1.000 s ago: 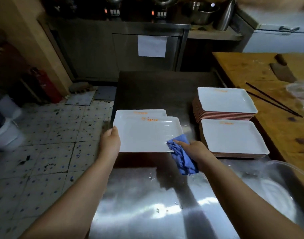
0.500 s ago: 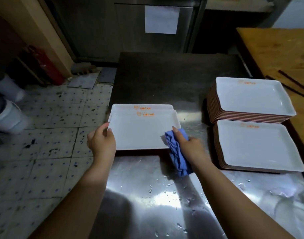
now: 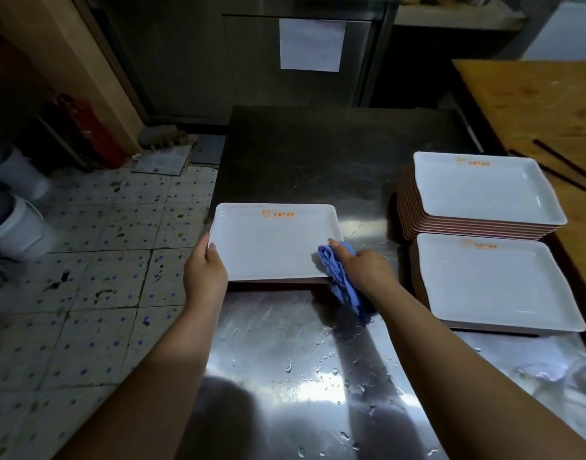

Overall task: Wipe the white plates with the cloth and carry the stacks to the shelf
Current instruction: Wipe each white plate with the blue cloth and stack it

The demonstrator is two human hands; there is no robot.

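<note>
A white rectangular plate with an orange logo lies on top of another plate at the left side of the steel table. My left hand grips its near left corner, thumb on the rim. My right hand holds a blue cloth at the plate's near right corner, with the cloth hanging down toward the table. Two stacks of white plates stand to the right: a taller far stack and a nearer stack.
The steel table is wet with droplets near me. A wooden counter with dark chopsticks borders the right. On the left is tiled floor with white buckets and a red extinguisher. A steel cabinet stands behind.
The plate held in both hands has come down onto the one beneath it and now lines up with it. The view has tilted down and closer.
</note>
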